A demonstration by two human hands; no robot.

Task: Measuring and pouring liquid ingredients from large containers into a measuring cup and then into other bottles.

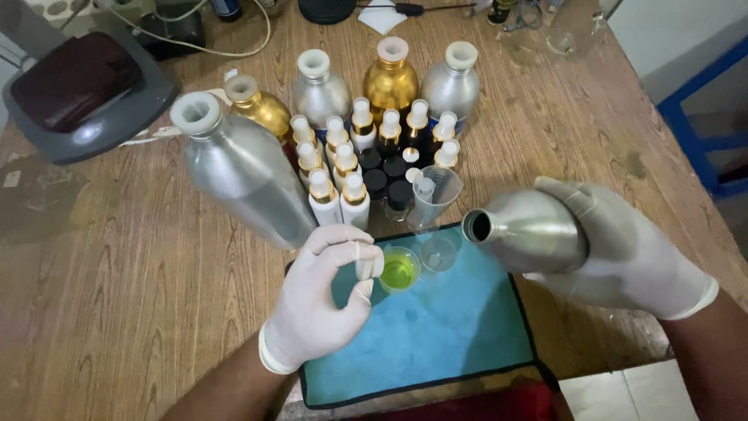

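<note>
While both gloved hands are kept over the mat, the scene is logged as follows:

Left hand [326, 300]: white glove; fingers [360, 251] pinched shut on a small white stopper [365, 269], held just at 9 o'clock of the cup.

Right hand [623, 249]: white glove; fingers wrapped tight round the silver bottle [526, 231], which is tipped on its side, open mouth pointed to 9 o'clock, toward the beaker.

Small cup [400, 270]: clear, filled with yellow-green liquid, set on the mat's upper edge, between the two hands.

Beaker [435, 204]: clear plastic, stood just at 1 o'clock of the cup; whether the bottle mouth touches it cannot be told.

Blue mat [444, 327]: black-edged, laid on the table at the near edge.

Tall silver bottle [243, 173]: capped white, seen leaning at 11 o'clock of the left hand.

Spray bottles [366, 156]: small ones clustered at 12 o'clock of the cup, white and gold tops, some black caps.

Back row: gold bottles [391, 82] and silver ones behind the cluster.

Table [117, 257]: wood grain.

Grey case [86, 97]: at far 10 o'clock, dark red top.
</note>
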